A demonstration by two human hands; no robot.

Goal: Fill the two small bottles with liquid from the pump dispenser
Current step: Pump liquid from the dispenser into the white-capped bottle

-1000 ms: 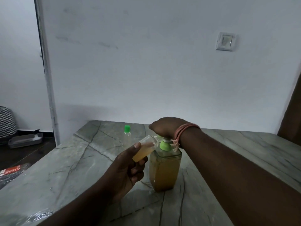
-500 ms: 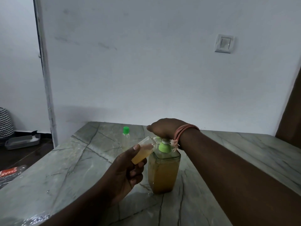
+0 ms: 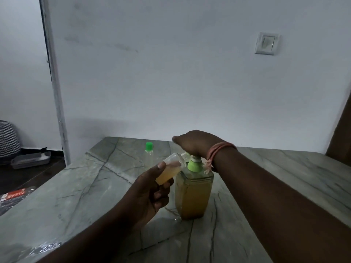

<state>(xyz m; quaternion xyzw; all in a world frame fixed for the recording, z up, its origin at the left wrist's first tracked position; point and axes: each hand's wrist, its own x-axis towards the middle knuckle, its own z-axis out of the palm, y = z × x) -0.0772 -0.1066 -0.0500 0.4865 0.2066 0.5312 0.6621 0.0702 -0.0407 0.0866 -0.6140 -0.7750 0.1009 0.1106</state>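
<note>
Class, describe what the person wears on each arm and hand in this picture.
Both forearms are bare, with no sleeves, gloves or rings in view. The right hand has several pinkish-orange thread bands looped round its wrist, with a frayed, knotted end hanging down. The left hand wears nothing.

Bare forearms, pinkish-orange thread band (image 3: 220, 151) around right wrist

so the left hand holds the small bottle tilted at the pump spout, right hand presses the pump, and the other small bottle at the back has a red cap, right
Not quite: the cap is green, not red, as the head view shows. The second small clear bottle with the green cap stands at the back of the grey marble table; the rest is as you say.
</note>
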